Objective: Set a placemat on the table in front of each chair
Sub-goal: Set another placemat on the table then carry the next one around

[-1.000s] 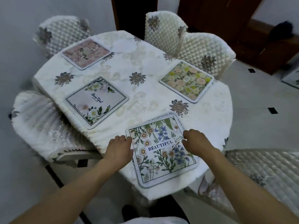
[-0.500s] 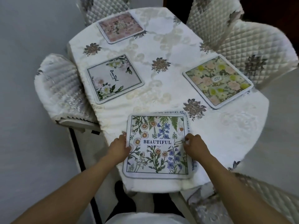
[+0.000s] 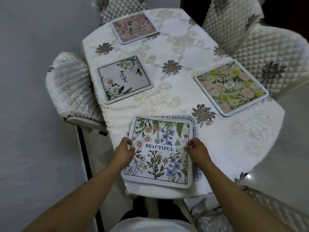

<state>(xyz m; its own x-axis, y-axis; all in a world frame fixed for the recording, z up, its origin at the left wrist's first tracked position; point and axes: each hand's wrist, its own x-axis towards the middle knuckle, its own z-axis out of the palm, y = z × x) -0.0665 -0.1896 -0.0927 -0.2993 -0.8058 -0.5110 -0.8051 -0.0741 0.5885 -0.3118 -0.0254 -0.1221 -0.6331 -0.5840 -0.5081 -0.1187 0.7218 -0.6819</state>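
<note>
Pinching opposite edges of the BEAUTIFUL placemat (image 3: 160,153), both hands (image 3: 124,152) closed.

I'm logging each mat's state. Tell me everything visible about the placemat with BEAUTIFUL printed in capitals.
The BEAUTIFUL placemat is a squarish, round-cornered mat with a pale border and printed daisies, blue flowers and ferns. It lies flat at the near table edge, on top of another mat with lettering that shows along its top and right sides. The left hand and right hand pinch its two side edges.
</note>
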